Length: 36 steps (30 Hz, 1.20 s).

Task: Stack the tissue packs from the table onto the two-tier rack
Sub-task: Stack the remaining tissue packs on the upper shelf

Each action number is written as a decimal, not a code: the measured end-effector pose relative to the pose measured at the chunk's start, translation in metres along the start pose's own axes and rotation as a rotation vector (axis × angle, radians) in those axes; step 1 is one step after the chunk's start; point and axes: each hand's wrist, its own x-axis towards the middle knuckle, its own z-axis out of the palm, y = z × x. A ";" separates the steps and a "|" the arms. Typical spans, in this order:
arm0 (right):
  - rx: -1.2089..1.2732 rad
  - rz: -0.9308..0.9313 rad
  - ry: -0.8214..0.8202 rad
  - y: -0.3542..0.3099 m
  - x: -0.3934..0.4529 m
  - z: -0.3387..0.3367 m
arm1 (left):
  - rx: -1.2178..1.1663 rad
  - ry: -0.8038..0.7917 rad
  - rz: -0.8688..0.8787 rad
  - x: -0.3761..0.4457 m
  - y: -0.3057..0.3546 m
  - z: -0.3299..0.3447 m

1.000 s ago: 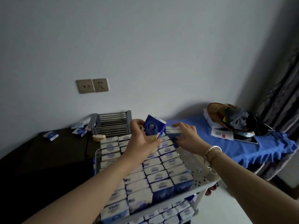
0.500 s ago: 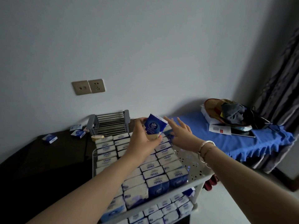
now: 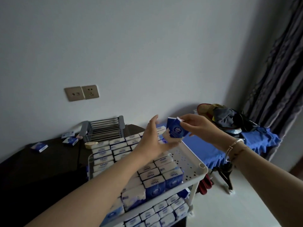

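A blue tissue pack (image 3: 175, 130) is held in the air above the far end of the white two-tier rack (image 3: 194, 155). My right hand (image 3: 202, 126) pinches the pack's upper corner. My left hand (image 3: 152, 141) is spread open beside it, thumb up, with its fingers lying under the pack's lower end. Rows of white-and-blue tissue packs (image 3: 147, 171) fill most of the top tier; its right strip is bare perforated tray. More packs (image 3: 164, 211) line the lower tier. Three loose packs (image 3: 40, 146) lie on the dark table (image 3: 41, 169) at left.
A grey slatted rack (image 3: 105, 128) stands on the dark table behind the tier rack, with a small beige item (image 3: 91, 144) beside it. To the right a blue-covered table (image 3: 213, 149) carries a hat and clothes (image 3: 221, 118). A striped curtain (image 3: 278, 79) hangs at far right.
The blue pack passed from my left hand's grip to my right hand's pinch. My right hand let go of a pack on the rack and rose to it. My left hand opened.
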 end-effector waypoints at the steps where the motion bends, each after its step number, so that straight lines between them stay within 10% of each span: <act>1: -0.070 -0.006 0.002 0.006 0.002 -0.002 | 0.076 -0.017 -0.007 0.000 -0.003 -0.005; 10: -0.290 -0.008 -0.235 0.023 0.003 0.028 | 0.706 -0.202 -0.035 -0.004 -0.034 -0.010; 25: -0.121 0.286 0.133 0.046 -0.004 0.083 | 0.699 -0.183 -0.032 -0.008 -0.039 -0.008; 32: 0.021 0.105 -0.070 0.016 -0.019 0.077 | 0.615 -0.236 -0.044 -0.006 -0.034 -0.016; 36: -0.386 0.294 -0.085 0.011 -0.031 0.070 | 0.544 -0.184 0.020 -0.016 -0.026 -0.034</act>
